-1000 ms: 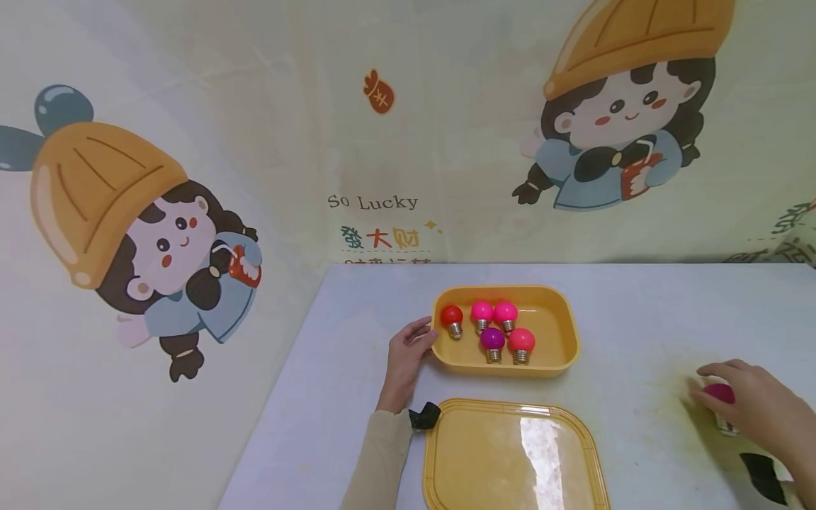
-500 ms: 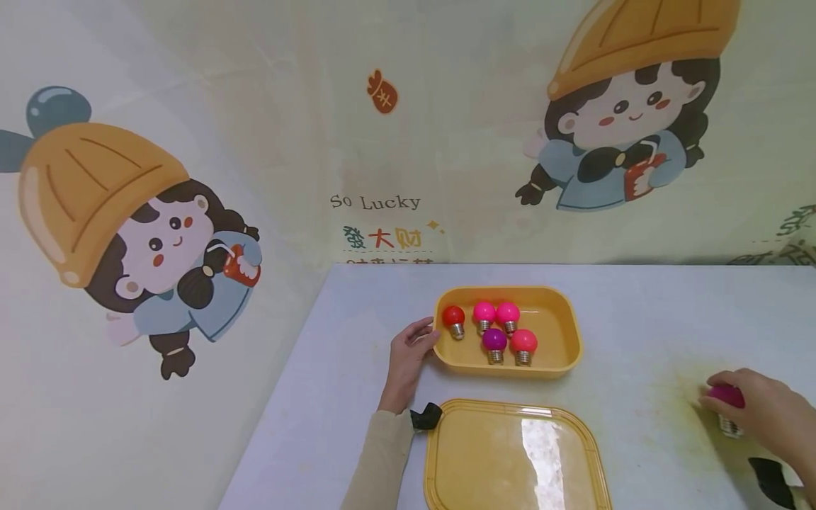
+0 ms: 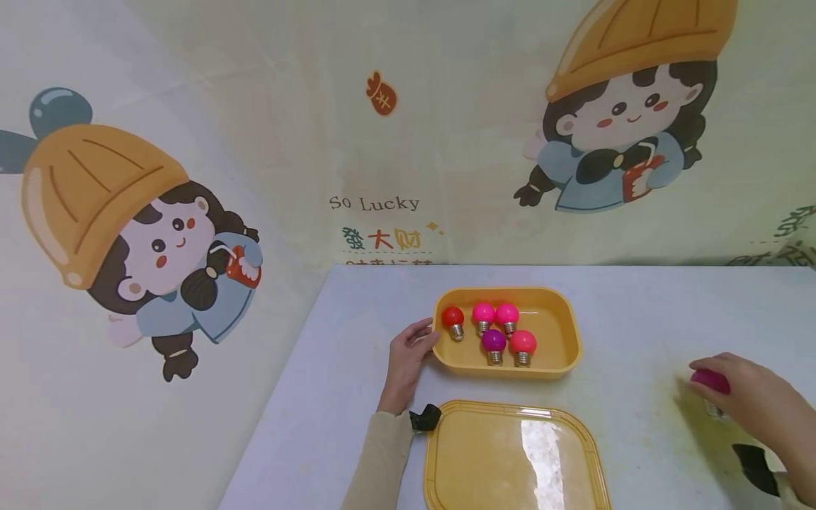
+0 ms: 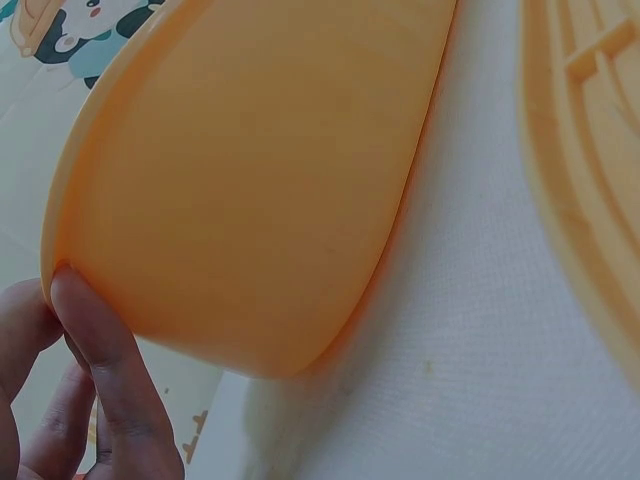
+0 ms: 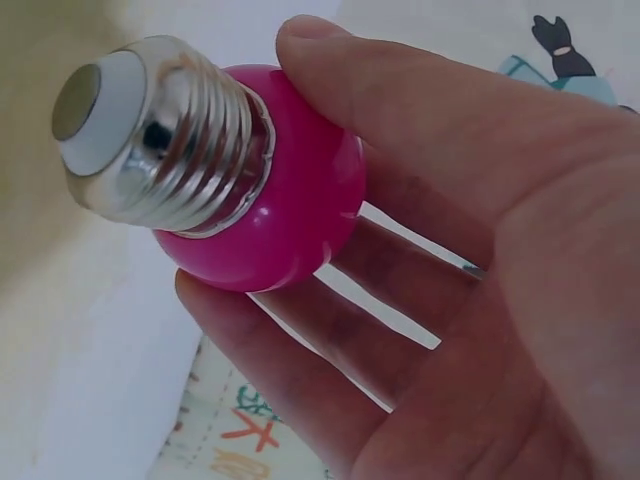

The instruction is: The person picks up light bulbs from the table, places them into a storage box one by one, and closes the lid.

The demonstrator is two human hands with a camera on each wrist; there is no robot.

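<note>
My right hand [image 3: 752, 397] holds a magenta light bulb [image 5: 310, 190] by its round globe, thumb on one side and fingers on the other. In the right wrist view its silver screw base points up and left. At the left end of a yellow plastic bin [image 3: 554, 347], my left hand [image 3: 408, 361] pinches the rim between thumb and fingers. Inside the bin lie a red bulb [image 3: 453, 316], a purple bulb [image 3: 494, 341], a coral-pink bulb [image 3: 523, 343] and two hot-pink bulbs [image 3: 483, 313]. The left wrist view shows the bin's outer wall [image 4: 250, 200] close up.
A flat yellow lid or tray [image 3: 484, 460] lies in front of the bin, near the left sleeve [image 3: 379, 460]. Both stand on a white table [image 3: 637, 319]. Behind the table hangs a pale backdrop [image 3: 472, 142] printed with cartoon figures.
My right hand, with the magenta bulb, has shifted slightly to the left and away from me. The left hand, the bin and its bulbs stay in place.
</note>
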